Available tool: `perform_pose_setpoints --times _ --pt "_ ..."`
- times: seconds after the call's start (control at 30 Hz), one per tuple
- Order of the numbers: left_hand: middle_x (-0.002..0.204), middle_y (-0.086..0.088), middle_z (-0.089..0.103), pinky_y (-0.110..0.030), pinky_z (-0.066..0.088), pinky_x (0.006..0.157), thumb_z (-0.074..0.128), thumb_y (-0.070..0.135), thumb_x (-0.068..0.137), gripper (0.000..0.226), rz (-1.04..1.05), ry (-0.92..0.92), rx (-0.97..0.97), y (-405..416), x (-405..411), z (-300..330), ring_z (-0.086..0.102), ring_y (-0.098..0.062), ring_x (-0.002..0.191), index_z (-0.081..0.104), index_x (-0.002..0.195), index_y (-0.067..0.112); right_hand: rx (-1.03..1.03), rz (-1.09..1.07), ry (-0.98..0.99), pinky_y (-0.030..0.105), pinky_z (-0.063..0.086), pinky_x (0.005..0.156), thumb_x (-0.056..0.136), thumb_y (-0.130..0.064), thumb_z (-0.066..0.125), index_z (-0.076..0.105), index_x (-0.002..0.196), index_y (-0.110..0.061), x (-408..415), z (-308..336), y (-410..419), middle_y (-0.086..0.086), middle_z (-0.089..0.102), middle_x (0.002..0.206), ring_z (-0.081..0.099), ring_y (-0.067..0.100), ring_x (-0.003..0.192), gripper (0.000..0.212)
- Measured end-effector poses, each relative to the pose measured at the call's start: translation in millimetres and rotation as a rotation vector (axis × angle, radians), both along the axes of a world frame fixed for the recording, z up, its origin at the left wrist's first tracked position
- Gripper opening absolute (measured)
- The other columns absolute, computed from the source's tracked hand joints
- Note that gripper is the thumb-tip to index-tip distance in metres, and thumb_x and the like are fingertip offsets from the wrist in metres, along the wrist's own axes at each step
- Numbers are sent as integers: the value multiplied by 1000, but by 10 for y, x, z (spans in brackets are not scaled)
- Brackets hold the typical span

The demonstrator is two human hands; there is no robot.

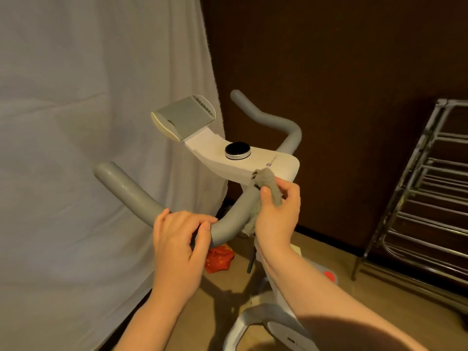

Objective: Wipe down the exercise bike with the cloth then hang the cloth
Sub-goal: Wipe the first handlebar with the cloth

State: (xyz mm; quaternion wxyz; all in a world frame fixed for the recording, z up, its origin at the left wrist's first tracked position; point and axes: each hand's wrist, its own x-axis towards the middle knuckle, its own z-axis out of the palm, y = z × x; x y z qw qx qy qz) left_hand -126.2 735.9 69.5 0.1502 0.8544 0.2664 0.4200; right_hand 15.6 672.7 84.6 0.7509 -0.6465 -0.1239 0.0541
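Just one head cam, looking forward and down, real close over the bike [253, 158] handlebars.

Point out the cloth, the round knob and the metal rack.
cloth [269, 184]: head view, on the bunched grey part above the thumb.
round knob [237, 149]: head view, on its black top face.
metal rack [415, 191]: head view, on its bars.

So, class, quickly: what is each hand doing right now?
Left hand: fingers curled round the grey handlebar, gripping it.
Right hand: pinching the grey cloth against the bike's white console.
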Motion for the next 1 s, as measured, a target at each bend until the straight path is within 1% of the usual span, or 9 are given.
perform_pose_setpoints --times 0.1,0.17,0.23,0.37,0.43,0.57,0.77,0.9,1.0 --pt "78 26 50 -40 29 105 38 30 96 28 -9 8 16 9 -7 -6 48 2 84 65 87 33 68 35 70 17 47 80 96 -16 56 49 101 -38 -522 -155 -118 -7 57 112 57 -1 98 23" --pt "77 25 49 -37 27 105 37 30 96 29 -17 4 19 11 3 5 46 2 82 66 88 32 113 30 133 27 51 77 97 -15 55 49 100 -34 -543 -157 -115 -5 60 104 62 8 94 20" --pt "77 22 51 -32 24 105 37 29 96 31 -34 17 20 19 -4 28 45 -1 81 67 88 30 114 -70 184 27 51 77 96 -12 56 51 98 -29 -310 -82 -17 -4 60 101 60 9 92 17" --pt "82 18 55 -29 20 108 36 31 97 33 -110 63 21 62 -82 18 49 -4 85 68 95 29 122 -149 313 12 46 64 100 -19 50 48 103 -30 -570 -63 34 -8 59 98 57 0 84 12" --pt "83 19 55 -28 19 109 35 33 97 33 -154 67 21 94 -115 24 48 -3 86 68 98 29 128 -86 375 21 44 64 102 -21 46 45 107 -30 -881 -72 0 -6 57 96 57 6 84 10" --pt "87 18 56 -24 17 107 37 33 96 31 -206 101 42 145 -133 45 48 -3 89 67 102 30 148 -195 537 36 47 69 100 -16 46 49 104 -20 -361 75 138 4 57 89 54 15 71 6" --pt "93 21 54 -21 15 106 40 34 96 31 -266 133 66 217 -198 49 44 2 93 67 111 31 156 -179 480 46 51 86 100 -16 48 51 106 -22 -649 -71 124 3 59 100 59 20 90 9" --pt "91 20 53 -22 18 101 41 33 96 30 -284 141 100 221 -198 66 40 4 91 67 110 29 79 -263 446 37 52 71 99 -16 46 51 105 -18 -272 118 206 2 59 92 57 14 77 8" --pt "93 23 52 -22 19 103 38 36 96 33 -303 141 96 246 -228 49 40 6 92 67 113 30 -29 -245 210 32 49 69 101 -21 45 47 107 -26 -596 -67 150 -6 58 93 58 9 80 8"
